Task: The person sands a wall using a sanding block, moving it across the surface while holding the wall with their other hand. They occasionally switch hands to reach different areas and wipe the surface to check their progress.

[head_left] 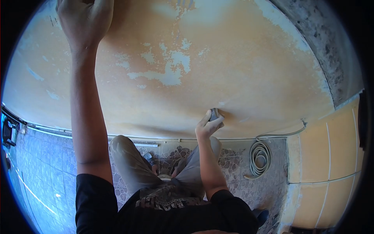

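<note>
A painted wall [249,74], yellow-orange with pale worn patches, stands in front of me. My right hand [207,126] is low against it, fingers closed around a small dark grey piece that looks like folded sandpaper [214,114]. Raised high at the upper left is my left hand [86,21], close to the wall. The top edge of the view cuts off its fingers, so their hold and contact are hidden. Pale dust covers both hands.
A coiled hose [260,159] lies on the patterned tile floor [46,163], right of my bent knees. A thin pipe [50,130] runs along the wall's foot. Orange tiles [311,152] cover the right side, below a rough grey surface [327,43].
</note>
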Motion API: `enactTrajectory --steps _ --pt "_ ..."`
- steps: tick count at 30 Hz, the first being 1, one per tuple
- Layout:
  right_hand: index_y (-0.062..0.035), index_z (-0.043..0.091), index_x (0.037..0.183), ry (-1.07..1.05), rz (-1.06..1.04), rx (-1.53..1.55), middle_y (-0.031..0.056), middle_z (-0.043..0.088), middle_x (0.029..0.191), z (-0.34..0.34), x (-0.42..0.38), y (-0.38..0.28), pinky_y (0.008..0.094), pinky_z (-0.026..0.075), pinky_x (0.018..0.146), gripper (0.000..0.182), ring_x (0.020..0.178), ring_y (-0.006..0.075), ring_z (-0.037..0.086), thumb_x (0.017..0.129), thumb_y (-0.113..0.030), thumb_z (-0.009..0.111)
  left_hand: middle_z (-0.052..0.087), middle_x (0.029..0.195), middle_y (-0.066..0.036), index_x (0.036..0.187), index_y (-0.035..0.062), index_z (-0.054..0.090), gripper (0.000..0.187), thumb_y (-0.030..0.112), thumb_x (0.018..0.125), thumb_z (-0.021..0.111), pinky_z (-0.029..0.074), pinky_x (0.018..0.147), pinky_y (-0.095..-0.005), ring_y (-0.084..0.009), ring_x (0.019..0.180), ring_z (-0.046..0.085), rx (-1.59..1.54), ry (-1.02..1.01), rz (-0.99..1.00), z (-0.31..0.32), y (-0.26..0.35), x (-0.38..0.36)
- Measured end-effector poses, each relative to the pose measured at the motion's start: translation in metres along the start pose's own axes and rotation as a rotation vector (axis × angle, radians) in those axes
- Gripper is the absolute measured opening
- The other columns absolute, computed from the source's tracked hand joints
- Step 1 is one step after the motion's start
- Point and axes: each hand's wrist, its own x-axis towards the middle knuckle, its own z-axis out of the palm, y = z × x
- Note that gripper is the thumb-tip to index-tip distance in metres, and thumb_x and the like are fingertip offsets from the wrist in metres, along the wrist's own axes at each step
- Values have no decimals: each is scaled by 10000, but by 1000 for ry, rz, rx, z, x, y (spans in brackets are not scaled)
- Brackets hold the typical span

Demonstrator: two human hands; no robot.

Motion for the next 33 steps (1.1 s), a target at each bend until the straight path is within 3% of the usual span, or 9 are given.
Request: enactTrajectory --steps 2,6,8,9,16,18,22,26,33 --pt "68 429 1205 178 263 161 207 563 998 -5 35 -13 400 478 653 429 858 323 557 1019 -257 637 552 1001 -59 1048 -61 624 125 48 1001 585 453 764 -234 -124 862 548 -672 103 -312 13 -30 -12" --pt "81 427 1220 191 445 334 222 551 1022 -27 87 -42 448 471 706 451 901 345 546 1016 -260 642 553 1005 -60 1055 -55 626 131 58 997 598 453 764 -239 -128 860 546 -32 -43 70 -11 7 4" --pt "76 442 1191 342 123 201 216 540 1014 0 53 -36 470 456 743 445 922 351 537 1007 -265 660 556 1016 -63 1066 -47 631 148 82 994 617 452 783 -241 -129 868 549 -24 -25 6 -10 5 2" --pt "26 484 1072 277 49 221 209 563 930 2 33 -40 482 404 771 305 770 354 510 991 -207 664 556 1016 -63 1066 -47 631 148 82 994 617 452 783 -241 -129 868 549 -40 -35 15 -13 -4 1" --pt "-16 526 1064 -393 358 560 210 612 948 -13 -129 -57 512 430 761 278 857 431 583 962 -222 682 651 1287 -128 1211 40 712 309 171 932 687 468 1024 -400 -290 1160 608 51 -78 -86 -19 -3 -14" --pt "-14 532 1066 -399 370 584 212 613 951 -17 -154 -55 515 436 761 283 863 436 590 958 -227 684 527 1481 -217 1393 38 607 485 244 961 690 374 1156 -449 -351 1385 485 208 -108 163 -20 2 -30" --pt "-2 522 1062 -542 324 509 220 604 944 -9 -237 -37 540 450 751 318 873 458 602 939 -239 694 296 1641 -243 1566 44 390 711 357 979 640 164 1236 -589 -453 1536 203 327 -331 52 -25 30 -124" --pt "4 510 1049 -630 355 610 231 595 938 -2 -242 -45 547 458 734 333 861 472 601 937 -250 692 173 1686 -226 1620 61 247 877 414 931 657 26 1228 -658 -443 1562 87 307 -626 88 -17 84 -223" --pt "19 505 1068 -681 554 601 286 611 1025 -12 -231 -41 542 496 807 331 956 502 611 953 -243 672 253 1696 -29 1604 108 326 857 449 901 677 79 1247 -621 -288 1574 176 145 -998 280 40 170 -293"
